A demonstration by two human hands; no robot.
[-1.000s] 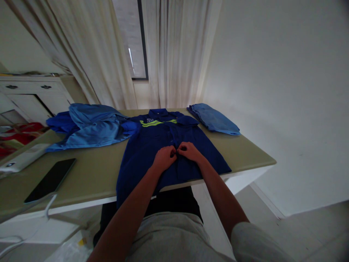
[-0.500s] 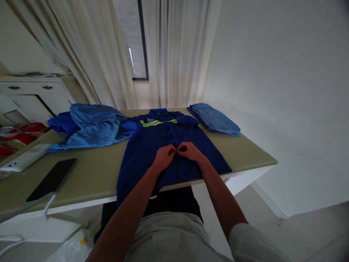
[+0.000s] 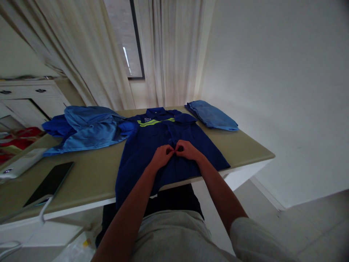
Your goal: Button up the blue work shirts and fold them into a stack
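A dark blue work shirt [image 3: 141, 153] with a collar and a yellow-green stripe across the chest lies front up on the table, its lower left part hanging over the near edge. My left hand [image 3: 163, 155] pinches the front placket around mid-shirt. Close against it, almost fingertip to fingertip, my right hand [image 3: 188, 150] pinches the same placket from the other side. Whether a button sits between the fingers is too small to make out.
On the table [image 3: 92, 174], a rumpled heap of blue clothes [image 3: 92, 125] lies left and a folded light blue garment [image 3: 214, 115] lies back right. A dark phone [image 3: 50, 183] with a white cable and a white device [image 3: 20, 163] are at the near left.
Both hands stay pinched at the placket, with only slight finger movement. The whole view has shifted a little as my head moved.
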